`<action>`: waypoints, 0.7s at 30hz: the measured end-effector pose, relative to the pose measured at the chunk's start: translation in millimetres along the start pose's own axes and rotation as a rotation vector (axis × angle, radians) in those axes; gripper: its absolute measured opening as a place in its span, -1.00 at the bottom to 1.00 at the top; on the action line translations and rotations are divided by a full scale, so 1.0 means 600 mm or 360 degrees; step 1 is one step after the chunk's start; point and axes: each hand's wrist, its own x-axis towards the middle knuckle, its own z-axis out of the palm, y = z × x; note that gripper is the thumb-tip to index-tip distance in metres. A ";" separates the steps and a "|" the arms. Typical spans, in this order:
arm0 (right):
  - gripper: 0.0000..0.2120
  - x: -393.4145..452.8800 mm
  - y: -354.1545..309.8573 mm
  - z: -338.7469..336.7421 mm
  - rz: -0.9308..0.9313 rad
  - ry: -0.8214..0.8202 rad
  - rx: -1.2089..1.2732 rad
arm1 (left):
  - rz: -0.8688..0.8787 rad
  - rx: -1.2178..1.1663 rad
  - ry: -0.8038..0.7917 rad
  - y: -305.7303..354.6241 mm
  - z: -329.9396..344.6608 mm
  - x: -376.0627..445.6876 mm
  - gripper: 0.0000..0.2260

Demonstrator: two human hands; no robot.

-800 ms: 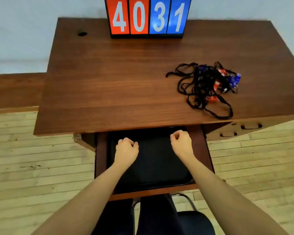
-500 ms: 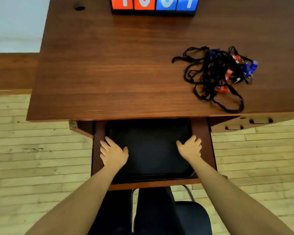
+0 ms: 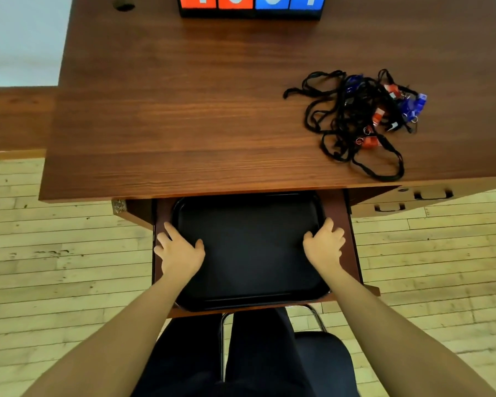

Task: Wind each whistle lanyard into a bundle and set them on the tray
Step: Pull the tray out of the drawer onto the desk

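Note:
A black tray (image 3: 249, 303) lies in the pulled-out desk drawer (image 3: 352, 253). My left hand (image 3: 179, 252) rests on the tray's left rim, fingers spread fairly straight and thumb on the tray floor. My right hand (image 3: 324, 246) is at the right rim, its fingers curling over the edge and its thumb inside the tray. A tangled pile of black whistle lanyards (image 3: 355, 121) with red and blue whistles lies on the desk top at the right, apart from both hands.
The wooden desk (image 3: 184, 110) carries a red and blue scoreboard (image 3: 249, 7) at its back edge. A chair (image 3: 312, 313) and my legs sit below the drawer. More drawers (image 3: 433, 194) are at the right, with wooden floor around.
The drawer has come out further, showing the whole tray. Both hands went from curled fists at the drawer front to the tray's left and right rims. The view tilted down.

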 end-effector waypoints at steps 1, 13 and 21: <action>-0.47 -0.004 0.002 -0.002 0.0021 0.0017 0.0019 | -0.0007 -0.0006 -0.0005 -0.003 -0.001 -0.004 -0.25; -0.54 -0.068 0.022 -0.017 0.0076 0.0391 0.0299 | 0.0091 -0.0147 0.0136 -0.028 -0.025 -0.060 -0.31; -0.57 -0.055 -0.046 -0.063 -0.0078 0.0378 0.0485 | 0.0292 0.0008 0.0304 0.026 -0.092 -0.028 -0.31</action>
